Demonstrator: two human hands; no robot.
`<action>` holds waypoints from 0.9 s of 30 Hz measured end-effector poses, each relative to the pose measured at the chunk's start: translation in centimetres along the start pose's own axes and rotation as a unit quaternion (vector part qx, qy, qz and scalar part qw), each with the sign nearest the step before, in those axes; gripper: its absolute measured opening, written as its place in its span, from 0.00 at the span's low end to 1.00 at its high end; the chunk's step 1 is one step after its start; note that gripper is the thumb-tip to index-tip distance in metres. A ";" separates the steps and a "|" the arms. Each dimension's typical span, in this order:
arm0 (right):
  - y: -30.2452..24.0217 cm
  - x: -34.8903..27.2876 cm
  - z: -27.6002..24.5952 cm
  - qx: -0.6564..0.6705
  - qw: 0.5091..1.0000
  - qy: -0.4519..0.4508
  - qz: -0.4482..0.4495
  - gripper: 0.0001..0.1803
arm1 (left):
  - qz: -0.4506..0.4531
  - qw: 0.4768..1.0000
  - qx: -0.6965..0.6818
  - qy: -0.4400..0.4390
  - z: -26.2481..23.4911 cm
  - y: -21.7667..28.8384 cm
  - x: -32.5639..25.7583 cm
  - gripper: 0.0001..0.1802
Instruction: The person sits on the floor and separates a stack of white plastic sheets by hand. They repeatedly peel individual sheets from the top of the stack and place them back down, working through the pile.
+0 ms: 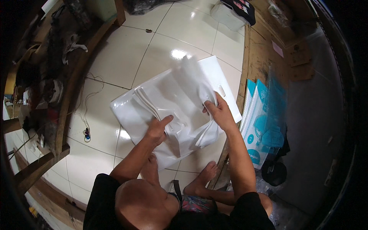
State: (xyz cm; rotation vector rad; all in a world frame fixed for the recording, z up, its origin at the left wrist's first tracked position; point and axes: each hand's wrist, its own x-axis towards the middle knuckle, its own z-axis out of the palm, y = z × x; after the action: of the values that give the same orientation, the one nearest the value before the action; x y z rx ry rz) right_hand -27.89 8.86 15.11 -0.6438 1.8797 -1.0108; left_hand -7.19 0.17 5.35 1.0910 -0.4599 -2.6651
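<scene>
A stack of glossy white plastic bags [153,103] lies on the tiled floor in front of me. My left hand [158,129] presses down on the stack near its middle, fingers spread, index finger pointing right. My right hand [219,114] grips a bunch of white bags [193,78] and lifts their edges; the raised part is blurred. A cut-out handle slot [222,91] shows on the flat bag just beyond my right hand. My bare feet rest on the floor below the stack.
White and teal printed packs [260,122] lean against a wooden edge [242,92] at the right. A cluttered wooden shelf [57,88] runs along the left, with a cable and plug [87,133] on the tiles. A white bag with dark cloth [232,11] sits at the top.
</scene>
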 end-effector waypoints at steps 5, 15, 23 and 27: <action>1.2 -0.3 3.8 -0.208 0.974 -0.050 -0.073 0.45 | 0.028 0.997 0.064 0.026 1.2 -0.5 0.2 0.20; 2.1 0.4 2.4 -0.084 0.994 -0.053 -0.048 0.30 | 0.008 0.999 -0.007 -0.053 0.0 0.7 -0.9 0.16; 1.2 -0.9 6.3 -0.244 0.959 -0.117 -0.088 0.44 | 0.042 0.995 0.092 -0.018 1.3 -0.6 0.9 0.22; 2.5 -0.2 5.9 -0.181 0.973 -0.109 -0.089 0.40 | 0.051 0.999 0.005 0.009 1.2 -0.6 0.7 0.19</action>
State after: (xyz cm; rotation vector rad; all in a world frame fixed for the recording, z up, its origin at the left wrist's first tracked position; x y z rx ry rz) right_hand -22.65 8.07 11.40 -1.1087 1.8472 -0.6742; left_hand -8.60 0.71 5.46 1.0634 -0.5135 -2.5648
